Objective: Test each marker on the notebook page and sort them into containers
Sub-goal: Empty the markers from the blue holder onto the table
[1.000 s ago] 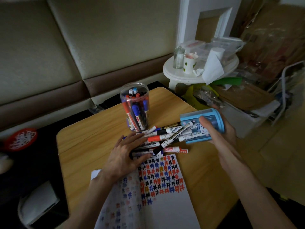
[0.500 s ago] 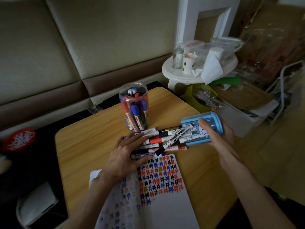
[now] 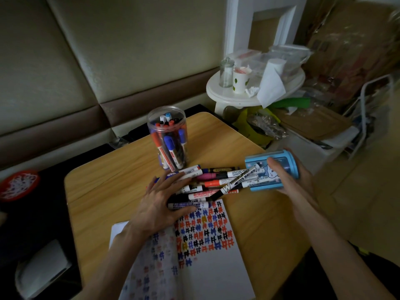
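Your left hand [image 3: 159, 202] fingers spread flat on marker pile [image 3: 207, 185]; right hand [image 3: 290, 180] fingers curled round tipped blue container [image 3: 270, 174] on desk [image 3: 104, 191].

I saw a white notebook page [image 3: 212, 271] patterned with red, blue and black hash marks [image 3: 204, 233], a pale blue container [image 3: 257, 160] with cartoon print, and a tan wood-grain tabletop [image 3: 104, 195].
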The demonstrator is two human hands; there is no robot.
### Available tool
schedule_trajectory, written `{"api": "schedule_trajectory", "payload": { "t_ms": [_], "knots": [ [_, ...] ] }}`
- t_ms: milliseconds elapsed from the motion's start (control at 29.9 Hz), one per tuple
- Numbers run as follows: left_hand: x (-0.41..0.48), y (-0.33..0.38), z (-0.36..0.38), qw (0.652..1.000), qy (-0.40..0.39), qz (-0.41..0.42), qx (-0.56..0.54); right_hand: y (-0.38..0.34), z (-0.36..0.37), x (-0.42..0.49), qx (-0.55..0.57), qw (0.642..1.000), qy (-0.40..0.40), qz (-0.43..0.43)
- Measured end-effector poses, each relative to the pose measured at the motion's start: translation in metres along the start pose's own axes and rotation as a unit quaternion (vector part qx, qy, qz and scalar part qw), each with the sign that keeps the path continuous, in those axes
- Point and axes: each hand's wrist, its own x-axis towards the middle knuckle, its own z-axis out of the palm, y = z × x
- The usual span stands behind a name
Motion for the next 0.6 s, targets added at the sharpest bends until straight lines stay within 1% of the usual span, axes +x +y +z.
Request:
{"api": "schedule_trajectory", "payload": {
  "t_ms": [268,602],
  "knots": [
    [0.001,-0.001,0.003,1.0,0.018,0.011,-0.004,-0.004,-0.001,-0.003,0.032,0.999,0.006,0.01],
    [0.002,0.001,0.002,1.0,0.012,0.009,-0.022,-0.009,0.018,-0.011,0.052,0.998,-0.029,-0.003]
  ]
}}
